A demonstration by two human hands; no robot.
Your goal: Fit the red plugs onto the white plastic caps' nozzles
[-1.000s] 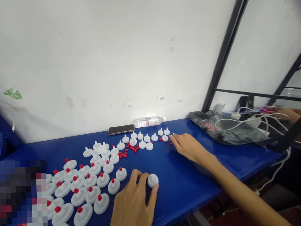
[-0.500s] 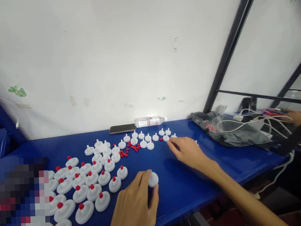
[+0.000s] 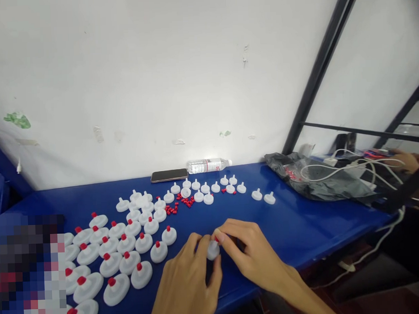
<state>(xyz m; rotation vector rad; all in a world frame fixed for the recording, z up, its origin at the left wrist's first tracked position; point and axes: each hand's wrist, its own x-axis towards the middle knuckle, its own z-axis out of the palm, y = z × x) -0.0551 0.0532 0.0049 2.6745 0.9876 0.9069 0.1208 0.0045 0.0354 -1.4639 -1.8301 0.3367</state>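
Between the thumb and fingers of my left hand is a round white plastic nozzle cap, held just over the table. My right hand pinches a small red tip cap against the top of that nozzle cap, its fingertips partly hiding the red piece. To the left stand several white nozzle caps with red tips. Farther back are several bare white nozzle caps, some heaped together. Loose red tip caps lie scattered among them.
Along the wall lie a phone and a clear plastic bottle. A dark plastic bag with white cables over it lies at the right, beside a black metal post. Another person's hand shows at the far right.
My right hand has come back from the far nozzle caps to my left hand, bringing a red tip cap onto the held nozzle cap. The left hand has kept its hold.
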